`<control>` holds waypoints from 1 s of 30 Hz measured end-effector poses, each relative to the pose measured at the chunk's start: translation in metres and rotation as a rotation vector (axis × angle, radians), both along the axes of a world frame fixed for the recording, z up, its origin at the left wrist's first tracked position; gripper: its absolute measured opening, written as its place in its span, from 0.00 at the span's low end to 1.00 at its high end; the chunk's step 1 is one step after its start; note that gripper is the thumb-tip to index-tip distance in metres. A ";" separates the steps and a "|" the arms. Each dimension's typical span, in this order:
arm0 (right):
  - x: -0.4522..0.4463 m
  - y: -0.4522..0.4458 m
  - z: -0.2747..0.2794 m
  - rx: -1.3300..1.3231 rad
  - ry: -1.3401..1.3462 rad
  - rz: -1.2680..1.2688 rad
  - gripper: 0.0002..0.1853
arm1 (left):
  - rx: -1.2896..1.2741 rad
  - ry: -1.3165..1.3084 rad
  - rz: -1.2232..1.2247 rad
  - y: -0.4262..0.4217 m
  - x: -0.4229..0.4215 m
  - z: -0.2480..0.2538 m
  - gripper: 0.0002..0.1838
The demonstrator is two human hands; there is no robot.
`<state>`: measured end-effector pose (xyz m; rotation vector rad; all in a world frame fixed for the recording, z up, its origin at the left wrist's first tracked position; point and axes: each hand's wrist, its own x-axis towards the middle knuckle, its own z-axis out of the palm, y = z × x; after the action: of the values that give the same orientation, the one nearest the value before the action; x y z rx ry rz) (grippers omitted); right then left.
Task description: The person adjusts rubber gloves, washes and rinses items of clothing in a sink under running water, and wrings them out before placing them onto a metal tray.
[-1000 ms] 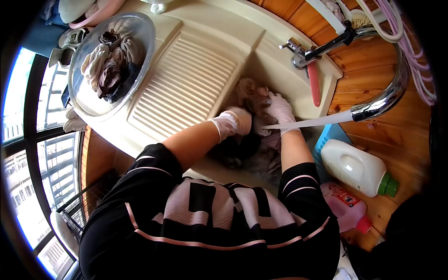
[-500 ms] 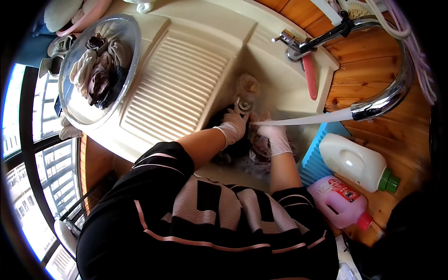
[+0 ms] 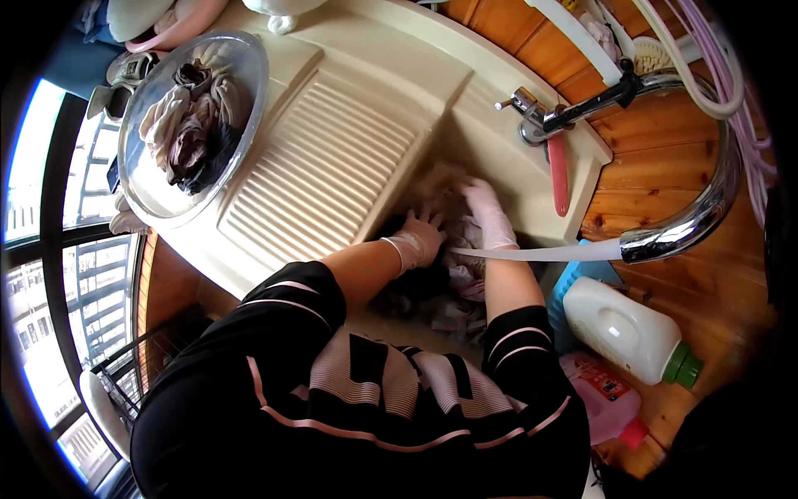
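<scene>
My left hand (image 3: 421, 239), in a thin translucent glove, rests with spread fingers on dark wet cloth (image 3: 407, 287) in the sink basin. My right hand (image 3: 486, 208), gloved too, reaches toward the far side of the basin. Its fingertips are blurred beside a brownish, smeared patch, so their grip is unclear. Pale, pinkish wet laundry (image 3: 465, 279) lies between and below my hands. A white stream of water (image 3: 540, 252) runs from the chrome faucet (image 3: 677, 237) across my right wrist area into the basin. The metal drain fitting is hidden.
A ribbed washboard (image 3: 324, 158) is left of the basin. Beyond it, a clear tub (image 3: 259, 108) holds crumpled clothes. To the right stand a white bottle (image 3: 619, 324), a pink bottle (image 3: 611, 403) and a blue ridged board (image 3: 573, 283). A red-pink strip (image 3: 558, 179) hangs near the tap.
My right hand has moved away from me, off the pinkish laundry toward the basin's far side. My left hand's fingers have spread on the dark cloth. The view has shifted slightly.
</scene>
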<state>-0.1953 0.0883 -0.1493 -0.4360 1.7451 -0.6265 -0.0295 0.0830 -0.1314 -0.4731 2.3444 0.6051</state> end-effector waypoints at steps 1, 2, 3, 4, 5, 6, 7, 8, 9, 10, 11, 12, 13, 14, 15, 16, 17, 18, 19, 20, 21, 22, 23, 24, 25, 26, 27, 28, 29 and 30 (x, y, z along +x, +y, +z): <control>-0.002 0.008 -0.003 -0.085 -0.064 -0.327 0.17 | 0.009 -0.005 -0.009 -0.001 0.001 -0.002 0.38; -0.001 0.012 0.015 -0.129 -0.140 -0.440 0.16 | -0.002 0.019 -0.006 0.000 0.001 -0.007 0.38; -0.001 0.017 0.033 -0.170 -0.214 -0.558 0.15 | -0.009 0.042 -0.007 0.002 0.002 -0.014 0.38; -0.023 0.031 -0.007 -0.401 -0.321 -0.566 0.13 | -0.018 0.068 -0.008 0.003 0.002 -0.020 0.38; -0.043 0.042 -0.044 -0.637 -0.425 -0.566 0.12 | -0.014 0.077 0.002 0.003 0.001 -0.023 0.37; -0.029 0.044 -0.005 -0.787 -0.615 -0.581 0.11 | -0.010 0.086 0.011 0.003 0.001 -0.025 0.35; -0.019 0.051 0.010 -0.850 -0.608 -0.595 0.10 | -0.009 0.095 0.019 0.002 0.000 -0.026 0.34; -0.010 0.056 0.020 -0.917 -0.602 -0.608 0.09 | -0.005 0.079 0.000 0.000 0.000 -0.025 0.34; -0.005 0.062 0.026 -0.984 -0.594 -0.620 0.09 | -0.007 0.086 -0.003 0.000 0.000 -0.025 0.34; -0.007 0.069 0.022 -1.049 -0.656 -0.656 0.08 | -0.010 0.095 -0.005 0.000 -0.001 -0.024 0.34; -0.011 0.073 0.025 -1.059 -0.612 -0.695 0.07 | -0.010 0.102 -0.009 0.001 -0.002 -0.024 0.34; -0.013 0.074 0.033 -1.068 -0.570 -0.733 0.07 | -0.010 0.098 -0.009 0.000 -0.002 -0.025 0.36; -0.013 0.075 0.040 -1.075 -0.528 -0.773 0.07 | -0.009 0.093 -0.010 0.000 -0.003 -0.026 0.37; -0.017 0.076 0.049 -1.084 -0.460 -0.802 0.10 | -0.006 0.087 -0.011 0.000 -0.003 -0.027 0.39; -0.013 0.075 0.064 -1.089 -0.436 -0.806 0.12 | 0.026 0.099 0.002 -0.001 -0.002 -0.025 0.38; -0.008 0.071 0.078 -1.099 -0.410 -0.809 0.13 | 0.054 0.115 0.014 -0.004 -0.001 -0.022 0.38; -0.004 0.068 0.086 -1.110 -0.381 -0.809 0.15 | 0.083 0.135 0.027 -0.007 -0.003 -0.020 0.37; 0.002 0.065 0.091 -1.070 -0.338 -0.751 0.19 | 0.083 0.130 0.012 -0.009 -0.006 -0.021 0.36; 0.009 0.061 0.093 -1.029 -0.297 -0.694 0.23 | 0.082 0.123 0.000 -0.011 -0.008 -0.022 0.36; 0.013 0.060 0.081 -0.945 -0.197 -0.582 0.24 | 0.082 0.115 -0.014 -0.014 -0.011 -0.025 0.35; 0.014 0.063 0.059 -0.855 -0.099 -0.474 0.25 | 0.094 0.025 0.001 -0.016 -0.016 -0.028 0.34; 0.013 0.067 0.042 -0.738 0.205 -0.328 0.25 | 0.109 -0.068 0.015 -0.016 -0.024 -0.032 0.34; 0.012 0.071 0.019 -0.607 0.498 -0.175 0.25 | 0.123 -0.162 0.031 -0.015 -0.027 -0.035 0.33; -0.002 0.082 -0.021 -0.465 0.716 -0.068 0.27 | 0.101 -0.056 0.137 -0.010 -0.025 -0.037 0.33; 0.006 0.083 -0.018 -0.136 1.101 0.269 0.36 | 0.074 0.049 0.239 -0.004 -0.021 -0.036 0.33; 0.017 0.083 -0.017 -0.010 1.064 0.332 0.39 | 0.045 0.156 0.340 -0.001 -0.017 -0.035 0.32; 0.041 0.069 0.016 0.116 1.023 0.397 0.42 | 0.067 0.091 0.288 -0.001 -0.015 -0.025 0.32; 0.046 0.059 0.024 0.165 0.973 0.532 0.43 | 0.095 0.020 0.235 0.001 -0.010 -0.009 0.31; 0.051 0.055 0.031 0.219 0.915 0.662 0.44 | 0.128 -0.053 0.176 0.007 -0.004 0.004 0.30; 0.058 0.053 0.048 0.238 0.963 0.675 0.44 | 0.067 -0.100 0.032 0.011 0.001 0.010 0.29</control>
<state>-0.1376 0.1413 -0.1017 -1.2205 2.3182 0.3577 -0.0286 0.0943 -0.1215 -0.4998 2.2189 0.6584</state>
